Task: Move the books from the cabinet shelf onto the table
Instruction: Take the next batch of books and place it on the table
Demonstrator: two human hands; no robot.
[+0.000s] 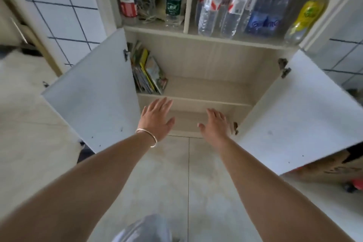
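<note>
Meanwhile, both doors stand wide as a person reaches toward the cabinet shelf [196,97], left hand [157,117] and right hand [216,122] spread flat, holding nothing. The books [147,70] lean in a slim bunch against the shelf's left wall — thin, stiff and probably light, likely best clamped together across covers and spines. Their titles blur, their number is unclear — and no table shows.

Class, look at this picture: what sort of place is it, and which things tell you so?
Probably a home kitchen or utility corner: white tiled walls, a storage cabinet with open doors, water bottles behind glass above, and books on its shelf.
</note>
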